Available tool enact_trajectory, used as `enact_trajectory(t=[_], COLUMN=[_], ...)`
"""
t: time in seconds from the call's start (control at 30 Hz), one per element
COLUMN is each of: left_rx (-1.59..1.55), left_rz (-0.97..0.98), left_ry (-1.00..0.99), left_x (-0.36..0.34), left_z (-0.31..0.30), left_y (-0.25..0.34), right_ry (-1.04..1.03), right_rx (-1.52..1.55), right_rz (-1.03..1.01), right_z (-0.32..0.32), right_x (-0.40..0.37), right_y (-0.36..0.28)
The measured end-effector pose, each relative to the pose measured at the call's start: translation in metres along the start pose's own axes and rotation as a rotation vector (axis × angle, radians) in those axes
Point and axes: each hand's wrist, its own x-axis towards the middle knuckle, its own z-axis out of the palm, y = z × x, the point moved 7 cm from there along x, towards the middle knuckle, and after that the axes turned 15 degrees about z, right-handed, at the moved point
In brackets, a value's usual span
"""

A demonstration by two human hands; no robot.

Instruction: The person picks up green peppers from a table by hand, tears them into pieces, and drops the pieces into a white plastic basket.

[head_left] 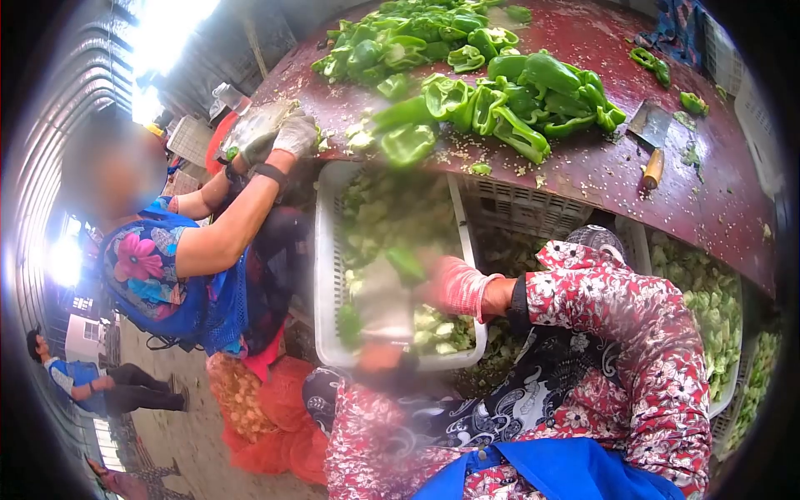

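Head view: right hand [457,285] and left hand [380,357] blur, finger spread unreadable; green pepper [406,265] best steadied above crate [326,283], by table's [583,177] near edge.

Below the left hand [381,357] and right hand [454,287] stands a crate [327,267] with cut pieces [433,333] in it. Before them is the table [717,200], bearing two pepper heaps [546,92], with a cleaver [650,125] farther right. Another filled crate [739,350] stands right of the hands. To their left are a co-worker [225,242] at the table edge and net sacks [287,417] on the floor [179,417].
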Motion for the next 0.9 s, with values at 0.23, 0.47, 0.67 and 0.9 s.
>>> enact_trajectory(t=[0.23,0.47,0.67,0.9], left_rx=[-0.319,-0.545,-0.406,-0.936], left_rz=[0.123,0.221,-0.356,-0.648], left_ry=[0.079,0.136,0.32,0.273], left_x=[-0.001,-0.013,-0.056,-0.043], left_z=[-0.004,-0.012,0.019,-0.016], left_y=[-0.004,-0.006,-0.094,-0.038], right_ry=[0.032,0.061,-0.165,-0.159], right_rx=[-0.155,-0.437,0.29,0.052], right_rz=[-0.021,-0.168,0.008,-0.038], right_z=[-0.007,-0.009,-0.032,-0.028], right_x=[0.008,0.064,0.058,0.037], right_y=[0.003,0.022,0.03,0.002])
